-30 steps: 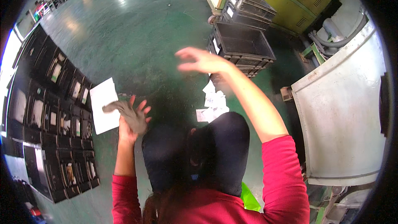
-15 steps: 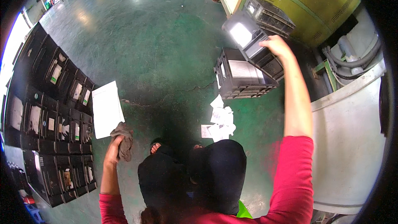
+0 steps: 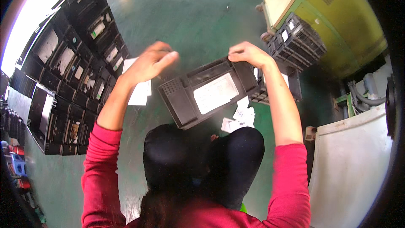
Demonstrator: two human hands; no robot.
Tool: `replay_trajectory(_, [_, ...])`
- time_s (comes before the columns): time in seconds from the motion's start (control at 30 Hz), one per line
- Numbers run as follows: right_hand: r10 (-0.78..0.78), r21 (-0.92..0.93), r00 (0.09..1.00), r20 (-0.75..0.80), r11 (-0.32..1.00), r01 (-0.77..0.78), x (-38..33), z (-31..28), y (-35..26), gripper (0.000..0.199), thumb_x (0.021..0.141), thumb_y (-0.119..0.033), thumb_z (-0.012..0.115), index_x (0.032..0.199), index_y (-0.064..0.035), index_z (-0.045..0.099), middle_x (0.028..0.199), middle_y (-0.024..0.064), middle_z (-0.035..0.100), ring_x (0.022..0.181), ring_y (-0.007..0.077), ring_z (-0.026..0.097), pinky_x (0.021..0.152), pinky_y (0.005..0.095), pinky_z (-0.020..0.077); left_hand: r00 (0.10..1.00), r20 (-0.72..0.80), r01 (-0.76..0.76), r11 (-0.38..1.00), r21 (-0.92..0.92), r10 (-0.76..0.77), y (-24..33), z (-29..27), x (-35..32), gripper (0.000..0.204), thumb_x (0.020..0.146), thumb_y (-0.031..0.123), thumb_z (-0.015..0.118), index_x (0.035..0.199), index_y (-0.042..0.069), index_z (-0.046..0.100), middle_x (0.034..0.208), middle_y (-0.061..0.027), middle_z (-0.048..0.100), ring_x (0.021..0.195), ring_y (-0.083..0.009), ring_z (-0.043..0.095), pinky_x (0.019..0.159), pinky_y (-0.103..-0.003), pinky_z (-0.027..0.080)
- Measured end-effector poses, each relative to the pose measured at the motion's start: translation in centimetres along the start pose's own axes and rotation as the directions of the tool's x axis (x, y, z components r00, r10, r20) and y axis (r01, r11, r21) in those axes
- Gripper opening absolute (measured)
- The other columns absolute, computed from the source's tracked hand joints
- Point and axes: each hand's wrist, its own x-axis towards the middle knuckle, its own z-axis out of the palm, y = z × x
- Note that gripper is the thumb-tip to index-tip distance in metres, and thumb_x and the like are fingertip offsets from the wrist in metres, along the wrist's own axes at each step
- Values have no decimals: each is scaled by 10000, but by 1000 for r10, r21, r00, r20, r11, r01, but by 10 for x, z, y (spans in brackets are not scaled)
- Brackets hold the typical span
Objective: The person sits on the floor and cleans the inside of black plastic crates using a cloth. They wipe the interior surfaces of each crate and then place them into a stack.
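Your right hand clenched on the far edge of a black tray, white label up, your left hand at nine o'clock of it, fingers loosely curled, holding nothing visible, white sheet on green floor beneath.

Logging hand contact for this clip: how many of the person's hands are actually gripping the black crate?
1. The right hand holds the black crate by its upper corner. The left hand is raised just left of it, apart from it, its grip closed on nothing that shows.

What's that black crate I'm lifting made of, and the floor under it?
Crate: likely moulded plastic, matte black, judging by its ribbed walls and vent grid, with a white paper label stuck on. Floor: probably painted or coated concrete, glossy green, mirroring the ceiling lights.
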Motion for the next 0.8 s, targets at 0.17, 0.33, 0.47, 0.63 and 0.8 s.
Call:
replay_trajectory(0.17, [-15, 101, 999, -46, 995, 20, 53, 27, 34, 277, 773, -324, 704, 847, -60, 667, 816, 0, 643, 809, 105, 547, 780, 271, 412, 788, 616, 301, 876, -377, -6, -11, 43, 9, 686, 804, 548, 587, 1149, -45, 591, 1200, -157, 563, 1125, -231, 496, 969, -314, 353])
replay_trajectory(0.33, [-249, -376, 752, -610, 927, 2, 30, 54, 19, 218, 765, -227, 704, 890, -58, 643, 831, 32, 607, 816, 141, 571, 779, 281, 436, 893, 372, 436, 687, -580, -253, -42, 101, 12, 525, 791, 407, 678, 1011, -68, 634, 897, -90, 653, 803, -142, 603, 728, -239, 462])
replay_trajectory(0.47, [-130, -89, 911, -393, 991, 103, -8, 111, 8, 74, 765, -148, 665, 790, -78, 668, 875, 88, 623, 861, 269, 608, 734, 335, 480, 842, 454, 531, 599, -599, -293, -68, 124, 14, 519, 803, 429, 662, 983, -57, 635, 887, -75, 642, 769, -129, 583, 685, -241, 453])
replay_trajectory(0.63, [-167, -71, 910, -380, 986, 152, -6, 156, 26, 255, 695, -166, 729, 946, -136, 702, 898, 54, 613, 862, 264, 589, 761, 359, 476, 815, 538, 539, 622, -567, -215, -85, 137, 7, 574, 809, 495, 631, 1060, -22, 627, 987, -57, 620, 914, -127, 530, 810, -262, 414])
replay_trajectory(0.8, [-259, -230, 903, -344, 955, 186, 2, 165, 35, 319, 688, -168, 734, 1004, -186, 699, 902, 28, 608, 906, 245, 565, 815, 382, 449, 763, 596, 591, 643, -488, -249, -94, 138, 5, 580, 829, 493, 614, 1111, -15, 608, 981, -40, 617, 906, -119, 517, 821, -262, 405])
